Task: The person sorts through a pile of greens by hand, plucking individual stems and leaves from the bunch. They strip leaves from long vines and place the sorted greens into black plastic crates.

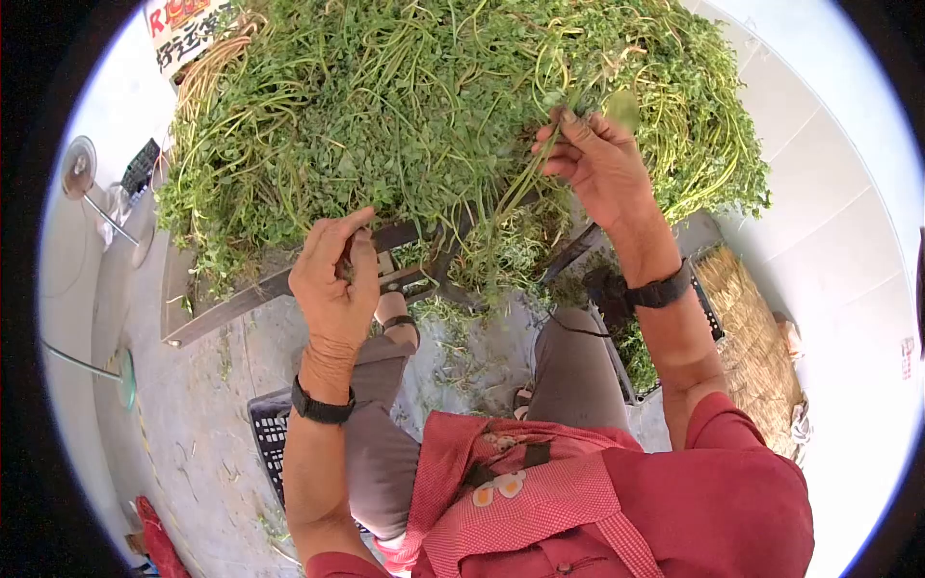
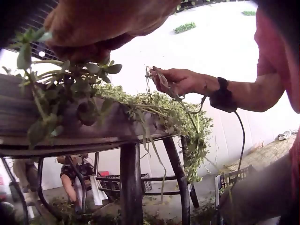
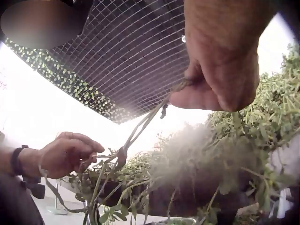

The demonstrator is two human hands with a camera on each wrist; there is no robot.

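My right hand (image 1: 602, 164) pinches a few long green stems (image 1: 528, 183) between thumb and fingers, over the front right of a large heap of leafy greens (image 1: 385, 106). The stems slant down towards the table's front edge, and in the right wrist view they run from the fingertips to a darker joint low down. My left hand (image 1: 337, 270) is at the heap's front edge, fingers bent, index finger reaching towards the leaves. In the left wrist view, leafy sprigs (image 2: 89, 70) show right beneath its fingers. I cannot tell whether that hand holds one.
The heap covers a dark wooden table (image 1: 241, 306), with greens hanging over its front edge. Black plastic crates (image 1: 268, 438) stand on the floor beside my legs. A straw mat (image 1: 747, 337) lies to the right, and plant scraps litter the floor. A cable hangs from the right wrist.
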